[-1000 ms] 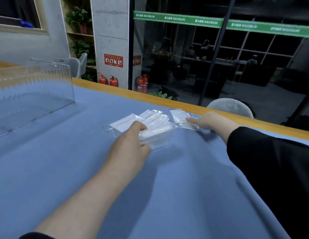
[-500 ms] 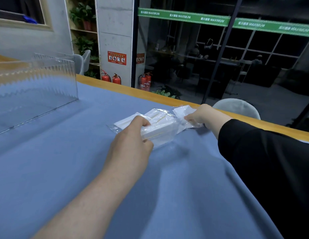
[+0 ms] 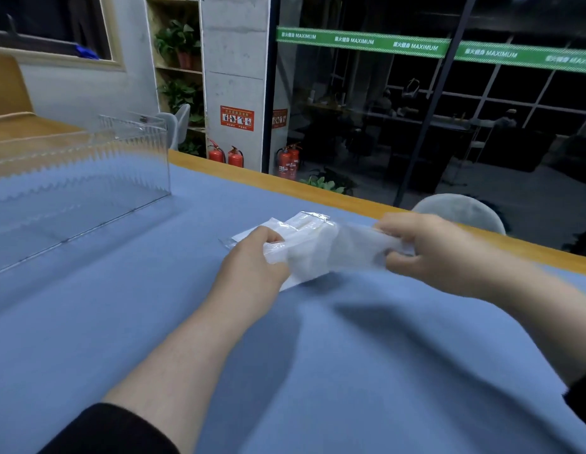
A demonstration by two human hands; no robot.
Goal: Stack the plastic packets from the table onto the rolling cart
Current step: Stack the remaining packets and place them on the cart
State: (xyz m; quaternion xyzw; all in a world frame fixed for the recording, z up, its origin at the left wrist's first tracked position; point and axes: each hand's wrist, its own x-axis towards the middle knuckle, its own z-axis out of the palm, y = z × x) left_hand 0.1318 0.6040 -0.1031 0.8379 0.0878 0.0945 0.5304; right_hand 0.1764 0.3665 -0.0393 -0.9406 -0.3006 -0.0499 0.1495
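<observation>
Clear plastic packets (image 3: pixel 304 244) sit bunched on the blue tablecloth (image 3: pixel 318 355) near the far edge, long axis running left-right between both hands. Left hand (image 3: pixel 252 260) grips the near-left end, right hand (image 3: pixel 426 247) pinches a blurred packet over the right end. No rolling cart in view, so carry direction can't be told.

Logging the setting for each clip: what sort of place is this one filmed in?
Probably a shared indoor space beside a gym, not a home. A long table under blue cloth faces a glass wall carrying a green MAXIMUM band, red fire extinguishers stand below a safety sign, and potted plants fill a shelf.
</observation>
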